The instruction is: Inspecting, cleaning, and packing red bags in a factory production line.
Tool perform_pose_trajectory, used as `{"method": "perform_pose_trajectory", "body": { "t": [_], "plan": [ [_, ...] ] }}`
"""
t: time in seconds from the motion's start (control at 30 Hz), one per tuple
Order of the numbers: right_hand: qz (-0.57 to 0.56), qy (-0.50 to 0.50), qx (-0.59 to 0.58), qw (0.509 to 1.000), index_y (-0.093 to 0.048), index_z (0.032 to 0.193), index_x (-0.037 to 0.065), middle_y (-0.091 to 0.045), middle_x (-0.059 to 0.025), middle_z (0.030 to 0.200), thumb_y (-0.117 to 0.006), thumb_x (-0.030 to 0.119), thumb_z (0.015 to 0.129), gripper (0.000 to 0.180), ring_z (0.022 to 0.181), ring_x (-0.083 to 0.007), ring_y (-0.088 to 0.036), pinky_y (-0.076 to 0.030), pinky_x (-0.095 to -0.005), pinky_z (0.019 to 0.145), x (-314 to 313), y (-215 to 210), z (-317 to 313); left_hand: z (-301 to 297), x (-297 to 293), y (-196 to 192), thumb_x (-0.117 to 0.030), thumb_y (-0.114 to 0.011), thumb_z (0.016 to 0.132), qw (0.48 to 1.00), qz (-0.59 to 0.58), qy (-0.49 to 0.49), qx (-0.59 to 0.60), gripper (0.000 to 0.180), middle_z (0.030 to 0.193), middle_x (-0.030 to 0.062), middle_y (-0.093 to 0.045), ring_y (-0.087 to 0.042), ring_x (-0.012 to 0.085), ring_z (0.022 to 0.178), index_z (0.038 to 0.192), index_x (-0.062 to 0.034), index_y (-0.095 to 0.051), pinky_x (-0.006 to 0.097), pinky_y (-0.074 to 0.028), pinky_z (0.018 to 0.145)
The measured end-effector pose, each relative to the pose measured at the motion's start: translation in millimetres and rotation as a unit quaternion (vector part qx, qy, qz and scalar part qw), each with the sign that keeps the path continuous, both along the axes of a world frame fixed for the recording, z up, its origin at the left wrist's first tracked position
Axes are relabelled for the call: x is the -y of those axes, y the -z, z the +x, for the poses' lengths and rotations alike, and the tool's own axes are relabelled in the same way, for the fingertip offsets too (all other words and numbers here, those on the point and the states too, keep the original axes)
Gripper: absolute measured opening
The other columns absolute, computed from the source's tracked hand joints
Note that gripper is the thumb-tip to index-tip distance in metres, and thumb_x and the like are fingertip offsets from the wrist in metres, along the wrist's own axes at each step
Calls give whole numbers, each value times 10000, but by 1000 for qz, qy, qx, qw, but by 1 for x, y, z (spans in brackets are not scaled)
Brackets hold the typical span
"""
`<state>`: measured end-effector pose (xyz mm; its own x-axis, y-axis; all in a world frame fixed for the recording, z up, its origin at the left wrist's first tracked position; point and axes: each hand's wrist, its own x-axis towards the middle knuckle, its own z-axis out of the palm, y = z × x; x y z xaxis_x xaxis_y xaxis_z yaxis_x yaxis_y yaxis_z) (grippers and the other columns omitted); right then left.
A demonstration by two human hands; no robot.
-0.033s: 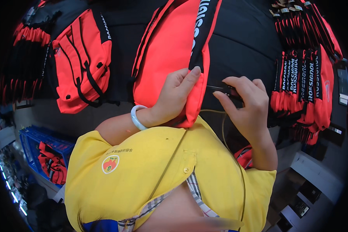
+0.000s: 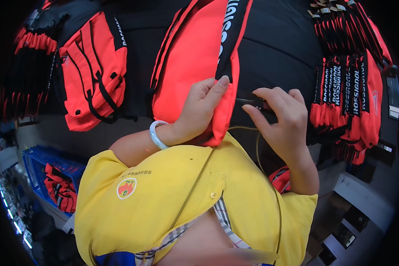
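A red bag [image 2: 186, 66] with a black side band and white lettering lies on the black-covered table before me. My left hand [image 2: 199, 108] grips its near right corner, the thumb pressed on top along the edge. Just right of that corner, my right hand [image 2: 279, 108] holds small thread snips [image 2: 258, 103], mostly hidden in the fingers. Their thin metal tip points left at the bag's side, close to the fabric; whether it touches I cannot tell. A thin cord [image 2: 256, 144] hangs from my neck toward the right hand.
Another red bag with black straps [image 2: 95, 73] lies on the left. Stacked red and black bags [image 2: 31, 75] stand at the far left, more stacked bags [image 2: 346, 95] at the right. A blue crate [image 2: 33, 170] with red pieces sits below the table at left.
My right hand with the snips has shifted very slightly left, nearer the bag's edge. The left hand keeps its hold.
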<state>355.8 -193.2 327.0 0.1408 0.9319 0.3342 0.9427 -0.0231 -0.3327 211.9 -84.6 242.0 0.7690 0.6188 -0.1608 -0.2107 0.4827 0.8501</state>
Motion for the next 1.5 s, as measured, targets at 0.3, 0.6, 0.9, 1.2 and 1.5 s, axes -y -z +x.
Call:
{"method": "perform_pose_trajectory", "body": {
  "t": [0.3, 0.6, 0.9, 1.2, 1.5],
  "plan": [
    [-12, -38, 79, 996, -635, 862, 67, -557, -18, 652, -783, 205, 727, 243, 562, -186, -522, -328, -326, 604, -2, -7, -2, -1, 0, -2, -261, -514, 1008, 1000, -26, 3, 9, 335, 630, -71, -511, -407, -23, 563, 754, -50, -569, 173, -330, 485],
    [-33, -55, 99, 993, -625, 858, 59, -582, -31, 687, -775, 209, 732, 247, 584, -199, -543, -337, -336, 616, -5, -12, -3, -1, 2, -1, -273, -532, 1000, 1000, -16, -4, 12, 334, 631, -70, -512, -412, -20, 566, 755, -49, -567, 174, -336, 489],
    [-33, -85, 96, 991, -562, 816, 89, -529, -14, 669, -777, 205, 697, 272, 610, -189, -518, -343, -326, 662, -15, 3, 4, -2, 3, 1, -284, -477, 1023, 1000, -3, -6, 7, 359, 620, -74, -491, -393, -12, 554, 761, -58, -571, 183, -318, 490],
    [31, -8, -564, 825, -560, 957, 20, -548, -8, 779, -719, 183, 853, 249, 678, -48, -499, -381, -201, 584, -3, 44, 17, -3, 0, 5, -278, -458, 1031, 1000, -7, 12, 17, 363, 637, -78, -461, -372, -8, 577, 752, -66, -555, 185, -316, 514],
    [-1, -36, 3, 999, -614, 860, 54, -592, -31, 714, -766, 219, 749, 250, 576, -194, -555, -366, -314, 581, -2, 8, 1, -2, 0, 1, -282, -488, 1018, 1000, -29, 2, 12, 346, 635, -75, -497, -397, -12, 558, 766, -62, -576, 173, -324, 497]
  ]
}}
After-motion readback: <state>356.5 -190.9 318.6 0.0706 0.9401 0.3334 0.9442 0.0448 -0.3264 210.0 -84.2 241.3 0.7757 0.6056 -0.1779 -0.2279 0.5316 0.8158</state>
